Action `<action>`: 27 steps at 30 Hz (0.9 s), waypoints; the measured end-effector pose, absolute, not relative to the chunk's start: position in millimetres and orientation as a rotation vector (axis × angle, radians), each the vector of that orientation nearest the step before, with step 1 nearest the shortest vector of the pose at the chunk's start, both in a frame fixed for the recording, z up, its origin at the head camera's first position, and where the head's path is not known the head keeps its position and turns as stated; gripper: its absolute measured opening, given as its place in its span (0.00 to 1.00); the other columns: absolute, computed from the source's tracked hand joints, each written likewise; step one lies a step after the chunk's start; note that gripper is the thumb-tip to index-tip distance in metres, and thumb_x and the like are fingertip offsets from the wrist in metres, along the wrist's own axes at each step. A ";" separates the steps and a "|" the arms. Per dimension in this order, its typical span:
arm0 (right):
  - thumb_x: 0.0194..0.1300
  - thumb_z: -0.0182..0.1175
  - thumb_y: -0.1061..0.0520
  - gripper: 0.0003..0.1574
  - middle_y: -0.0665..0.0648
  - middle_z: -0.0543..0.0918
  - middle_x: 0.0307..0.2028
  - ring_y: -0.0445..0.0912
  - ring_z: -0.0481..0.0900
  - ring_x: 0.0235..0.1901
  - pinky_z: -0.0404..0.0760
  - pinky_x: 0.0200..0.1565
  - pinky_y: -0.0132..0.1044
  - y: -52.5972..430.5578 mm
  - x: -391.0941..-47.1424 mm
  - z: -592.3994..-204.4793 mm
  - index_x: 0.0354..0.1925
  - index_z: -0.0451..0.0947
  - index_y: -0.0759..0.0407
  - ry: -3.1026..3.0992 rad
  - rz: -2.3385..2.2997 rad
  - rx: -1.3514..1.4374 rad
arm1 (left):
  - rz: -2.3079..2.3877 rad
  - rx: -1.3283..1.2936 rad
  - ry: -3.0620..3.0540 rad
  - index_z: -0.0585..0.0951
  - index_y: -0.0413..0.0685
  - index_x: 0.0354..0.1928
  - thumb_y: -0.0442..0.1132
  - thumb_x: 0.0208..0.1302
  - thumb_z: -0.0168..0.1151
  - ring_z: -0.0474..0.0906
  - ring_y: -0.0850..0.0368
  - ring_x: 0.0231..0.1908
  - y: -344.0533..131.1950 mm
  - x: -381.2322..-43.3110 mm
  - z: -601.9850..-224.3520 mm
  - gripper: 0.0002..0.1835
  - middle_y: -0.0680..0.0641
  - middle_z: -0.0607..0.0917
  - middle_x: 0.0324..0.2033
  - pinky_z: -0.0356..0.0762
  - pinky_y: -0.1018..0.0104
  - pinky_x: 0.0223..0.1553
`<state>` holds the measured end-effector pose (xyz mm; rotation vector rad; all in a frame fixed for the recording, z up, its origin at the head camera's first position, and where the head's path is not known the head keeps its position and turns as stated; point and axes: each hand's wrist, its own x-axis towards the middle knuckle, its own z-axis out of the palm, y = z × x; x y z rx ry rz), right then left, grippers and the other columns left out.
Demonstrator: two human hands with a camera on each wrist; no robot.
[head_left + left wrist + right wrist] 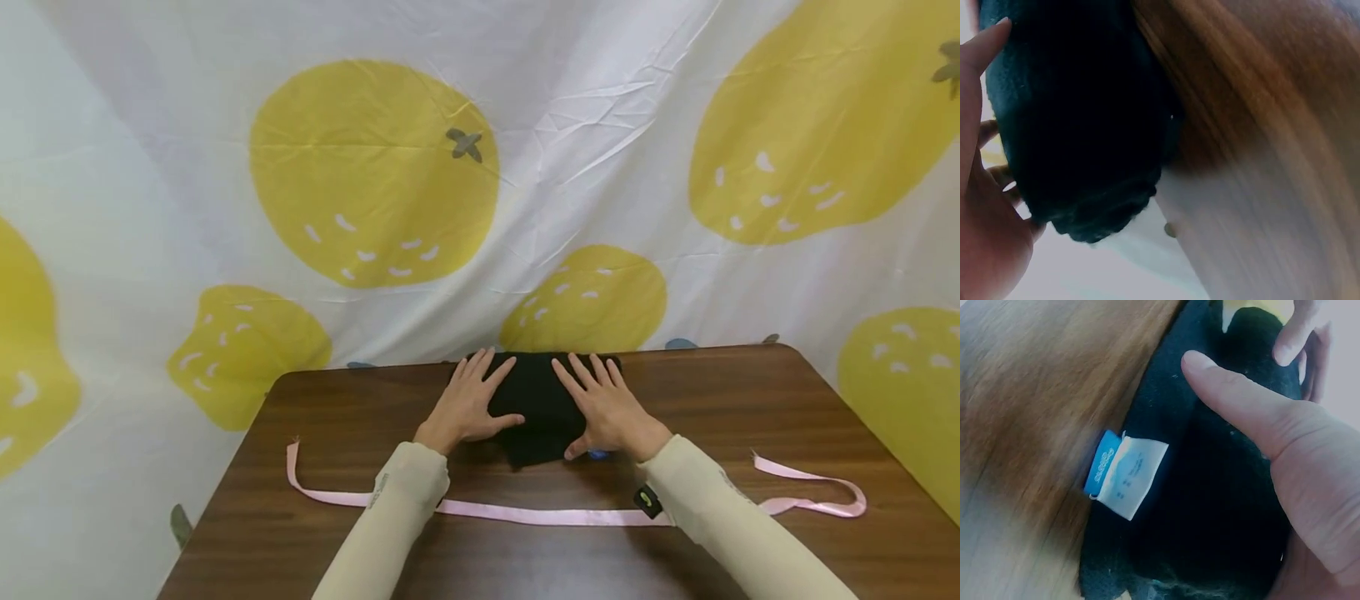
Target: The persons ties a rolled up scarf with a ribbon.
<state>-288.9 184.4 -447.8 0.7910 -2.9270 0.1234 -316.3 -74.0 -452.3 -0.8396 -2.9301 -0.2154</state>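
Observation:
A black cloth [536,408] lies at the far edge of the table, its front edge uneven. My left hand [468,404] rests on its left part with fingers spread and straight. On its right part lies my right hand [603,408], also with spread fingers. In the left wrist view, the thumb of my left hand [991,237] touches the dark cloth [1079,125], whose end looks ruffled. A white tag [1134,478] and a blue tag [1102,464] stick out from the cloth's edge near my right thumb [1241,400]. Some fingers are partly hidden in the wrist views.
A pink ribbon [540,515] stretches across the wooden table [360,417] in front of the cloth, curling at both ends. Both forearms pass over it. Behind the table hangs a white curtain [420,325] with yellow fruit prints.

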 end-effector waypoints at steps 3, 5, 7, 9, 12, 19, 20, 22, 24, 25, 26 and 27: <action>0.29 0.81 0.29 0.90 0.68 0.49 0.76 0.72 0.47 0.72 0.47 0.70 0.66 185.1 -291.1 -449.0 0.79 0.41 0.56 -2.937 0.089 0.815 | -0.177 -0.814 -2.927 0.47 0.62 0.79 0.76 0.53 0.60 0.41 0.45 0.77 -73.0 -319.4 -455.4 0.58 0.40 0.47 0.78 0.43 0.45 0.74; 0.27 0.81 0.28 0.92 0.68 0.47 0.77 0.72 0.45 0.73 0.45 0.70 0.66 185.6 -292.4 -449.0 0.79 0.41 0.56 -2.960 0.060 0.823 | -0.126 -0.804 -2.932 0.44 0.63 0.79 0.78 0.46 0.63 0.40 0.45 0.77 -72.1 -320.5 -456.9 0.64 0.39 0.46 0.78 0.44 0.44 0.74; 0.27 0.80 0.27 0.93 0.67 0.45 0.77 0.72 0.43 0.73 0.43 0.70 0.67 186.1 -293.8 -449.1 0.79 0.38 0.55 -3.000 0.020 0.823 | -0.083 -0.805 -2.941 0.41 0.63 0.79 0.80 0.39 0.66 0.40 0.44 0.77 -71.2 -320.5 -458.6 0.70 0.38 0.45 0.78 0.44 0.42 0.74; 0.27 0.80 0.27 0.94 0.66 0.43 0.77 0.72 0.41 0.73 0.42 0.70 0.67 186.5 -294.5 -448.9 0.79 0.37 0.54 -3.032 -0.005 0.827 | -0.039 -0.805 -2.959 0.37 0.64 0.79 0.81 0.34 0.68 0.39 0.44 0.77 -70.3 -319.8 -460.7 0.75 0.38 0.43 0.78 0.43 0.42 0.74; 0.27 0.80 0.27 0.95 0.66 0.42 0.78 0.72 0.41 0.73 0.42 0.70 0.67 186.9 -295.7 -449.5 0.79 0.34 0.53 -3.065 -0.030 0.821 | 0.002 -0.813 -2.960 0.36 0.64 0.79 0.80 0.28 0.70 0.41 0.43 0.77 -69.2 -318.8 -464.1 0.79 0.37 0.42 0.78 0.43 0.42 0.73; 0.26 0.82 0.30 0.95 0.65 0.45 0.78 0.71 0.50 0.72 0.53 0.69 0.64 185.8 -300.2 -453.7 0.79 0.35 0.53 -3.026 -0.106 0.825 | 0.136 -0.787 -2.947 0.33 0.63 0.78 0.79 0.27 0.72 0.43 0.43 0.77 -69.4 -323.6 -473.0 0.81 0.37 0.43 0.77 0.45 0.42 0.74; 0.26 0.83 0.31 0.95 0.65 0.46 0.77 0.71 0.52 0.72 0.54 0.69 0.64 186.1 -300.5 -454.1 0.79 0.36 0.53 -3.013 -0.111 0.830 | 0.154 -0.778 -2.945 0.32 0.64 0.78 0.78 0.28 0.72 0.44 0.44 0.77 -69.2 -324.7 -474.3 0.80 0.38 0.43 0.77 0.45 0.43 0.74; 0.27 0.84 0.33 0.94 0.65 0.48 0.77 0.71 0.54 0.71 0.57 0.68 0.64 187.0 -301.2 -454.7 0.79 0.37 0.54 -2.994 -0.115 0.836 | 0.166 -0.771 -2.918 0.35 0.64 0.79 0.77 0.30 0.72 0.47 0.44 0.76 -68.9 -326.6 -476.0 0.78 0.38 0.47 0.77 0.48 0.43 0.73; 0.27 0.84 0.36 0.92 0.65 0.50 0.77 0.70 0.57 0.70 0.59 0.67 0.63 188.5 -302.1 -455.5 0.79 0.39 0.55 -2.973 -0.105 0.846 | 0.185 -0.765 -2.894 0.36 0.64 0.79 0.74 0.34 0.73 0.50 0.44 0.75 -68.4 -328.1 -477.2 0.75 0.39 0.50 0.77 0.50 0.44 0.73; 0.28 0.84 0.36 0.91 0.65 0.51 0.77 0.70 0.58 0.69 0.60 0.67 0.63 189.3 -302.5 -455.7 0.79 0.39 0.55 -2.965 -0.102 0.850 | 0.194 -0.763 -2.882 0.37 0.64 0.79 0.72 0.37 0.74 0.52 0.45 0.75 -68.1 -328.6 -477.7 0.73 0.40 0.52 0.76 0.51 0.45 0.73; 0.29 0.84 0.37 0.90 0.65 0.51 0.76 0.70 0.59 0.69 0.61 0.67 0.63 190.0 -303.2 -456.1 0.79 0.40 0.55 -2.954 -0.101 0.856 | 0.208 -0.761 -2.873 0.37 0.65 0.79 0.70 0.39 0.74 0.53 0.45 0.74 -67.8 -328.7 -478.1 0.72 0.40 0.54 0.76 0.52 0.46 0.72; 0.29 0.84 0.38 0.90 0.66 0.52 0.76 0.70 0.61 0.68 0.62 0.66 0.62 190.7 -303.5 -456.3 0.79 0.40 0.55 -2.943 -0.098 0.864 | 0.212 -0.762 -2.863 0.38 0.64 0.79 0.67 0.41 0.76 0.55 0.45 0.74 -67.5 -328.7 -478.4 0.71 0.40 0.56 0.75 0.53 0.46 0.72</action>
